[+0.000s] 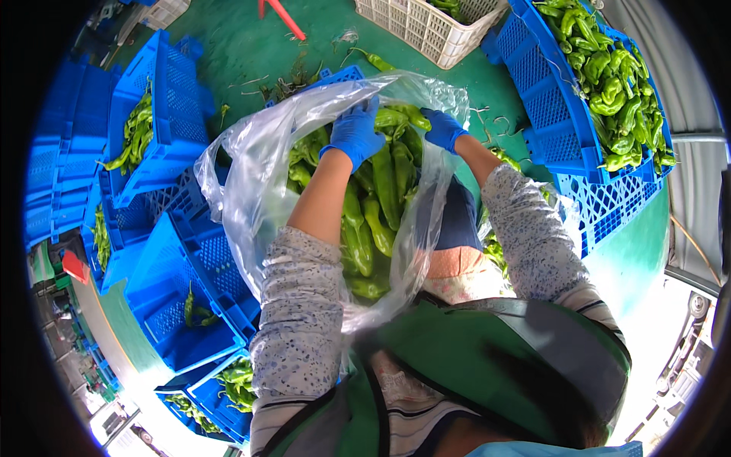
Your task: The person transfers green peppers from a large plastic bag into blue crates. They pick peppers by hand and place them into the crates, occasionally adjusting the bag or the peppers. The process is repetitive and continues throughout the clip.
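A clear plastic bag point(251, 165) stands open before me, full of long green peppers point(385, 177). Inside its mouth, my left hand point(355, 132) in a blue glove rests on the peppers with its thumb apart, the fingertips near the far rim. My right hand point(442, 128), also gloved in blue, is at the right side of the mouth, beside the tip of a light green pepper point(417, 117). Whether it grips that pepper or the bag's film cannot be made out. Behind the bag, part of a blue crate point(342, 75) shows.
Blue crates point(171, 125) with some peppers crowd the left; one tilted crate point(177, 320) holds a few. At right, a blue crate point(539, 97) heaped with peppers sits on another crate point(605, 208). A white crate point(428, 28) stands ahead on the green floor point(228, 51), near scattered stems.
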A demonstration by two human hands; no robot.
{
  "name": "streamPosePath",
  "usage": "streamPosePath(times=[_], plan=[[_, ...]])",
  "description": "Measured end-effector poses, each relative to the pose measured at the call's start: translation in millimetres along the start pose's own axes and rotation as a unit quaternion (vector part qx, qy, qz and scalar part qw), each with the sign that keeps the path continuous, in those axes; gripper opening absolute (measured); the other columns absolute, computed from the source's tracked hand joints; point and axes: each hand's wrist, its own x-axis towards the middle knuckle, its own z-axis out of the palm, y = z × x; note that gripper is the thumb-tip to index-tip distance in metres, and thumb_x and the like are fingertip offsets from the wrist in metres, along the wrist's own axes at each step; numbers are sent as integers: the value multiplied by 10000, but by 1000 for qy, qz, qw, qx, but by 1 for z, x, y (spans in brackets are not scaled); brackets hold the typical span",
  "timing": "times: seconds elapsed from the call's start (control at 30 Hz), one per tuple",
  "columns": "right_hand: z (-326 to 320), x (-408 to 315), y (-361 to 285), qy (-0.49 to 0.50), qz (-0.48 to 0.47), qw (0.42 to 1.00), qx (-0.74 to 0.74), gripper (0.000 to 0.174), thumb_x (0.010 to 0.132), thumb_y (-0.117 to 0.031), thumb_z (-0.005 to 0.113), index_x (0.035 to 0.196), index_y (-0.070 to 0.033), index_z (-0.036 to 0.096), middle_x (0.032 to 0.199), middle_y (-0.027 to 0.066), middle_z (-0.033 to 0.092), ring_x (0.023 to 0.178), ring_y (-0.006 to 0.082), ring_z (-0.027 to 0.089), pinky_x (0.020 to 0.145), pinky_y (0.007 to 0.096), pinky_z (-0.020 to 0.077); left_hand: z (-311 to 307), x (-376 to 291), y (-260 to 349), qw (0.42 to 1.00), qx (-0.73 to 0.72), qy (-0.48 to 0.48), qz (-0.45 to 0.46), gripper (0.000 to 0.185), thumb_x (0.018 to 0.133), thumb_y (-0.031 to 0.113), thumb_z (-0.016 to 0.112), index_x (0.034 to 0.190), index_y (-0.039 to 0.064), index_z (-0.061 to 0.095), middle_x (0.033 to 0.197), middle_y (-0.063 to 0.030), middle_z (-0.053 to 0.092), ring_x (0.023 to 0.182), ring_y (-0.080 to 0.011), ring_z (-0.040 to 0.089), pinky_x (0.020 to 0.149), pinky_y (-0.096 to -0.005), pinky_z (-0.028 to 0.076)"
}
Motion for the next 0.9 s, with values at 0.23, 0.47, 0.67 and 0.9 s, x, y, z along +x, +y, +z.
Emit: streamPosePath(times=[0.23, 0.47, 0.67, 0.9], plan=[[22, 30, 1, -4, 55, 995, -80, 691, 710, -129, 671, 1354, -68, 426, 1177, 219, 600, 1034, 384, 608, 865, 442, 500, -25, 24, -9, 967, -51, -249, -25, 921, 661, 450, 777, 1366, -9, 403, 1364, -270, 446, 1254, -399, 445, 1040, -437, 385], [-42, 6, 5, -10, -59, 993, 99, 598, 777, -220, 669, 1331, -93, 482, 1161, 207, 623, 999, 376, 634, 841, 425, 510, -35, -4, -22, 962, -92, -247, -71, 883, 691, 405, 787, 1362, -9, 389, 1225, -280, 558, 1120, -408, 560, 951, -434, 447], [-129, -68, -12, -201, 28, 716, 668, 487, 934, -293, 539, 1283, 42, 476, 1000, 134, 638, 585, 127, 538, 518, 254, 445, -62, -58, -8, 984, -144, -70, -82, 729, 722, 342, 758, 1294, 13, 448, 1135, -246, 607, 1028, -402, 600, 873, -440, 483], [-125, -167, -99, -274, 35, 472, 837, 748, 954, -381, 533, 1458, 52, 189, 977, 161, 606, 495, 84, 509, 392, 160, 388, -145, -154, 30, 735, -592, 317, -91, 519, 828, 35, 648, 1316, 24, 470, 1192, -90, 586, 1058, -219, 604, 916, -332, 483]])
